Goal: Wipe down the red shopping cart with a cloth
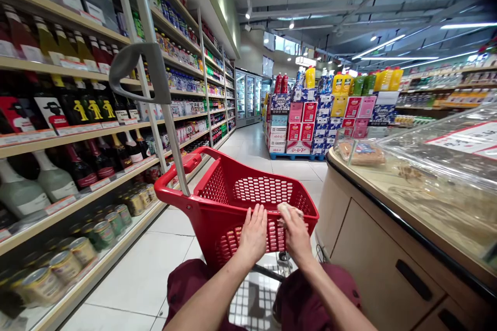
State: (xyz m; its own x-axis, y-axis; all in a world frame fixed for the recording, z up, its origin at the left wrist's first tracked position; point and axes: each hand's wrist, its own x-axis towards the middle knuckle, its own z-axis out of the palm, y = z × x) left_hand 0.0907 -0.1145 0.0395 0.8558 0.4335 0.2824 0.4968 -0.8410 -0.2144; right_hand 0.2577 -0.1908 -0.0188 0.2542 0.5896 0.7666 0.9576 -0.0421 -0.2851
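Had the left hand (pixel 254 230) laid against the near wall of a red basket cart (pixel 204 222), with fingers nearly straight, close together and up at the rim. Held a crumpled pale cloth (pixel 285 210) in the right hand (pixel 297 232), at the same rim near its right end, with fingers bent over it. Had the two hands apart, with a small gap of red lattice between.

Faced the cart broadside, with maroon-covered knees (pixel 186 282) near its base. Could not tell contact from a slight gap there.

Found little room at the right, just a slim slot between the cart's end and a display counter (pixel 365 238), edged along the top by a black strip (pixel 392 215). Found more at the left, in pale floor tiles (pixel 135 258) running along the lowest lip of the bottle shelving (pixel 108 134). Had the grey pull handle (pixel 161 75) rising on that side, in front of the shelf edges. Saw the widest opening beyond the far rim, reaching to a blue pallet (pixel 293 156) of stacked cartons (pixel 309 112) and, left of it, toward glass-door coolers (pixel 248 94).
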